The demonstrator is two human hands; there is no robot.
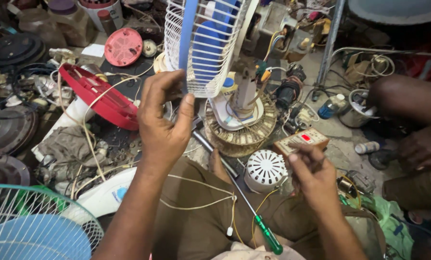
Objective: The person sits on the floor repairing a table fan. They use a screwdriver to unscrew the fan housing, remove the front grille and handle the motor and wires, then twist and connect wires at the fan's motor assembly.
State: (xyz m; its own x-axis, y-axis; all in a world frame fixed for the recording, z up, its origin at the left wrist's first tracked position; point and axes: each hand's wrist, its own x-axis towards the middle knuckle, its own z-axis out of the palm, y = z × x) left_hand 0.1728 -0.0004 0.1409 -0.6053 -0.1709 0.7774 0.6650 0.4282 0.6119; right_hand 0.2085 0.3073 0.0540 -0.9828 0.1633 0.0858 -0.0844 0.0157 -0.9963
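Grip, left hand [162, 127]: fingers closed on white fan guard [203, 53] rim.
Grip, right hand [311, 171]: pinched small part, unidentifiable.
Lap: green-handled screwdriver [266, 236].

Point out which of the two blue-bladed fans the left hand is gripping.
The upright fan at top centre; the left hand grips its white cage. The other fan lies untouched at bottom left.

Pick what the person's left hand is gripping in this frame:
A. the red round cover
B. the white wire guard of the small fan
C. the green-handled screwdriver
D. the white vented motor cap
B. The left hand closes its fingers on the lower edge of the white wire guard, while the green-handled screwdriver lies untouched on the lap.
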